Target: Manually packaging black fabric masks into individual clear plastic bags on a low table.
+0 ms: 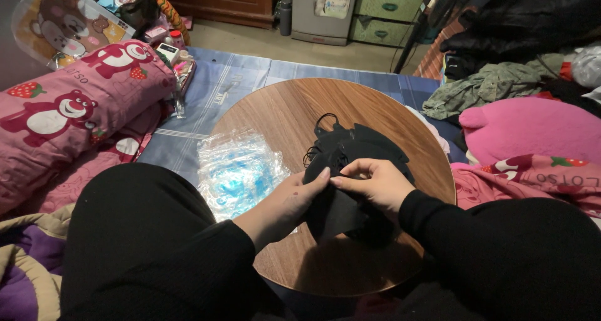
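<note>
A stack of black face masks [363,147] with thin ear loops lies on a round wooden table [294,114]. My left hand [294,199] and my right hand [375,182] meet over the near end of the stack. Both pinch one black mask [335,211] at its top edge, fingertips touching. Both arms wear black sleeves. To the left of my left hand lies a clear plastic bag [236,170] with light blue contents.
A pink bear-print pillow [69,111] and bedding lie at the left. A pink plush cushion [532,130] and piled clothes [494,83] are at the right. A blue mat [219,86] runs under the table. Cabinets [382,11] stand at the back.
</note>
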